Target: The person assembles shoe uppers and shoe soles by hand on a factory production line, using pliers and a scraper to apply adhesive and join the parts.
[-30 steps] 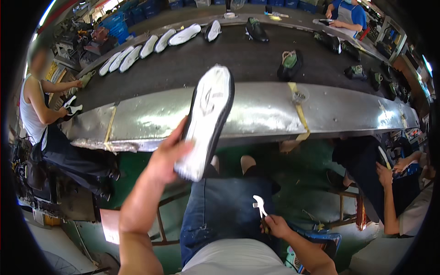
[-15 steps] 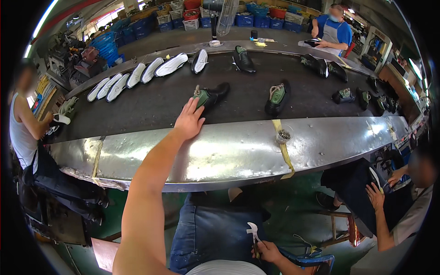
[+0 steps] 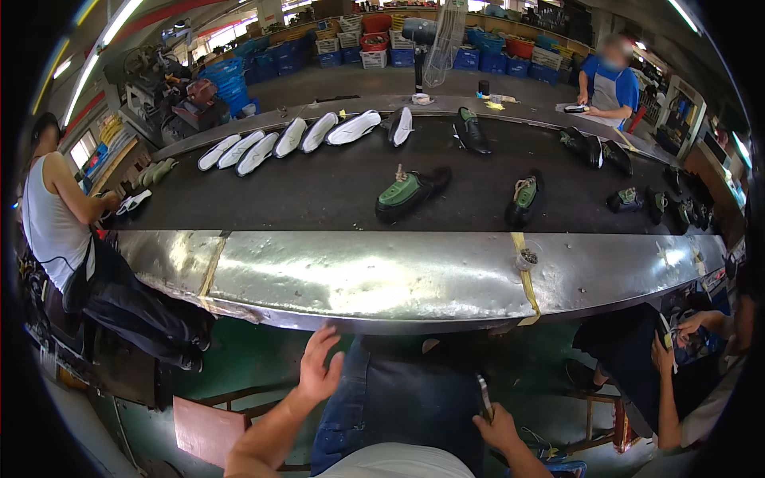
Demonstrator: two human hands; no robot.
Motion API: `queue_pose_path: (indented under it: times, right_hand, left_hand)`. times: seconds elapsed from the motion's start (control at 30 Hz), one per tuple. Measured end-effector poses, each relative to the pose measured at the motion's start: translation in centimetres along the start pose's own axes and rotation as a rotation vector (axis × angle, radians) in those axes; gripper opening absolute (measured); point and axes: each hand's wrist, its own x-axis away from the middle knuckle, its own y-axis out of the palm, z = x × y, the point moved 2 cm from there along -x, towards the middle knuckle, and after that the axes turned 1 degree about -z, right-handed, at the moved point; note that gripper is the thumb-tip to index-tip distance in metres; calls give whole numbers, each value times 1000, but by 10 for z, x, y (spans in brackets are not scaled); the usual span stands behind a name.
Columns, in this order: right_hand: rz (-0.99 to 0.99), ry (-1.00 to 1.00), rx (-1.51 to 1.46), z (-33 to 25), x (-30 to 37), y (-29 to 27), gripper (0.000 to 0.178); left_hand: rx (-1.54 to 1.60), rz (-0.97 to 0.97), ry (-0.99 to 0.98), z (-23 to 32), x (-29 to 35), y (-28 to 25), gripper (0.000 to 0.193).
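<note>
My left hand [image 3: 320, 368] is raised in front of the bench's metal edge, above my left thigh, fingers apart and holding nothing. Over my lap, my right hand [image 3: 499, 432] grips a small claw hammer [image 3: 484, 390], its head now seen nearly edge-on. On the dark belt across from me lies a black shoe with a green last [image 3: 401, 191] inside and a cord loop on top, apart from both hands. A second black shoe with a green last [image 3: 523, 199] sits to its right. A small cup of tacks or nails [image 3: 527, 259] stands on the metal ledge.
White-soled shoes [image 3: 291, 137] lie in a row along the belt's far left. More black shoes [image 3: 625, 199] are at the right. People work at the left, far right and near right. A fan [image 3: 419, 32] stands across the belt, and a stool [image 3: 209, 430] is beside me.
My left hand has let go of the green-lasted shoe and drawn back toward me, off the bench. The hammer has turned in my right hand. The whole view has shifted.
</note>
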Motion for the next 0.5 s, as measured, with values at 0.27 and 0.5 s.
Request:
queue_pose_path:
  times: [0.27,0.5]
  right_hand:
    - [101,179,39,65,6,45,40]
    - [203,-28,153,39,54,2,33]
  left_hand:
    - [111,-570,-1452,-99,215,22,71]
    - [-347,-168,-846,-66,216,-31,49]
